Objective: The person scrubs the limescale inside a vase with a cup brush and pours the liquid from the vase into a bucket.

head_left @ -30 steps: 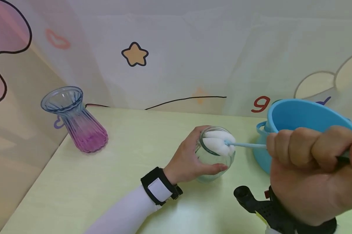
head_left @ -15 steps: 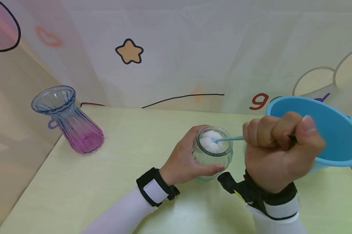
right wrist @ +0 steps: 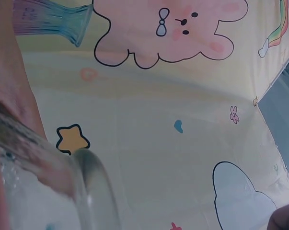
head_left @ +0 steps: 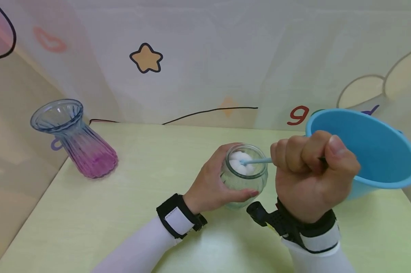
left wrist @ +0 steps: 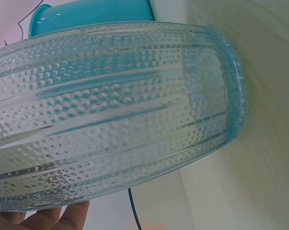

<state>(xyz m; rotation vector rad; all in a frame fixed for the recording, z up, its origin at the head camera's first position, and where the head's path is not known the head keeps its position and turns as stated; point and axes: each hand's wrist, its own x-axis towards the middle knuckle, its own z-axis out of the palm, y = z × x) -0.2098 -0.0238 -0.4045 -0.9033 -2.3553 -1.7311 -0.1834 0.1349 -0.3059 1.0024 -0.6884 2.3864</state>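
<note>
So there's a pale yellow-green tabletop (head_left: 151, 163) across the lower half of the frame, with a round light-blue plastic bucket (head_left: 379, 151) at right. A ribbed glass vase, blue fading to pink (head_left: 86, 144), is over at left. The right hand (head_left: 311, 174), right of centre, is fisted round a thin handle; the left hand (head_left: 217, 184) is curled around a clear round glass jar (head_left: 244, 185) near the middle. Smallest is the light-blue-handled brush (head_left: 250, 162), its puffy white head inside the jar.
</note>
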